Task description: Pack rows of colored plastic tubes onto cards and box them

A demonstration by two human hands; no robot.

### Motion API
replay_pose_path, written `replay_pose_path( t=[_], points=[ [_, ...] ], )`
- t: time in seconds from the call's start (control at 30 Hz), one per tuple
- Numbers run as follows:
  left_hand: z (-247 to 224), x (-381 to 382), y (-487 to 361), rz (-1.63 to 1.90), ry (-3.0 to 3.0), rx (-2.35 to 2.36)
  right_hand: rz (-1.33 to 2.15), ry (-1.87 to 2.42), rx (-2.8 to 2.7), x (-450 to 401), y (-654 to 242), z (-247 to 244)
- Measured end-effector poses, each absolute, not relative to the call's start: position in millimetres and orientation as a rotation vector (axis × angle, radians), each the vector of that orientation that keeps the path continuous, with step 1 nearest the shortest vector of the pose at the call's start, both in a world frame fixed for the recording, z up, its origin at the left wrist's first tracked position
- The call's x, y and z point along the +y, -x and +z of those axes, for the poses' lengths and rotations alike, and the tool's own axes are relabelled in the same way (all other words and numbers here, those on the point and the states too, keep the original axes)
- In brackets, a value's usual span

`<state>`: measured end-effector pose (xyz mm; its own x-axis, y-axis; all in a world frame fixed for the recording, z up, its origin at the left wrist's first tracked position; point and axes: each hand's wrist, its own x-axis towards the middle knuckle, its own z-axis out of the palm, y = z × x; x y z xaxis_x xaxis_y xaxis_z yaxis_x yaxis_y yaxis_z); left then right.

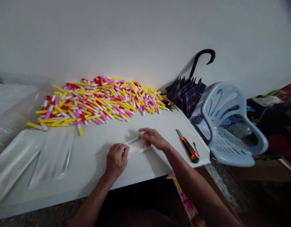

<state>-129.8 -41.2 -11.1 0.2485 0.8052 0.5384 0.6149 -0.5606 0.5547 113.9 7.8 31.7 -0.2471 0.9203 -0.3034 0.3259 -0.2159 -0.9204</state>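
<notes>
A white printed slip of paper (136, 147) with dark lettering lies at a slant on the table near its front edge. My left hand (117, 159) is closed on its left end, thumb across the top face. Over the slip's right end hovers my right hand (153, 138), fingers apart with the index finger stretched out to the left; whether a fingertip touches the paper I cannot tell. Beyond both hands spreads a large heap of short plastic tubes (100, 101), white with yellow, red or pink ends.
An orange-black utility knife (189, 148) with its blade out and a small thin stick (196, 148) lie right on the white table (88, 164). Clear plastic bags (53, 154) lie left. A plaid umbrella (186, 94) and blue chair (228, 126) stand beyond the right edge.
</notes>
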Motion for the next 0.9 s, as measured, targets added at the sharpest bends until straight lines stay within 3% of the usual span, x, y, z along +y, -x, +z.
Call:
replay_pose_path(
  t=[0.07,0.13,0.37,0.6,0.8,0.9],
  points=[
    [-11,-42,129,1.194,-2.298,1.354,0.838,1.884,-1.544,46,-134,37],
    [-10,-43,129,1.179,-2.315,1.367,0.581,2.023,-1.508,85,-149,40],
    [-8,-47,128,1.117,-2.355,1.373,0.345,2.205,-1.556,152,-149,29],
    [-9,-45,130,1.16,-2.268,1.341,0.381,2.204,-1.536,108,-163,31],
    [-8,-44,131,1.185,-2.218,1.332,1.026,1.712,-1.319,1,-173,36],
    [-9,-44,131,1.2,-2.221,1.333,1.139,1.577,-1.286,-28,-180,43]
  ],
)
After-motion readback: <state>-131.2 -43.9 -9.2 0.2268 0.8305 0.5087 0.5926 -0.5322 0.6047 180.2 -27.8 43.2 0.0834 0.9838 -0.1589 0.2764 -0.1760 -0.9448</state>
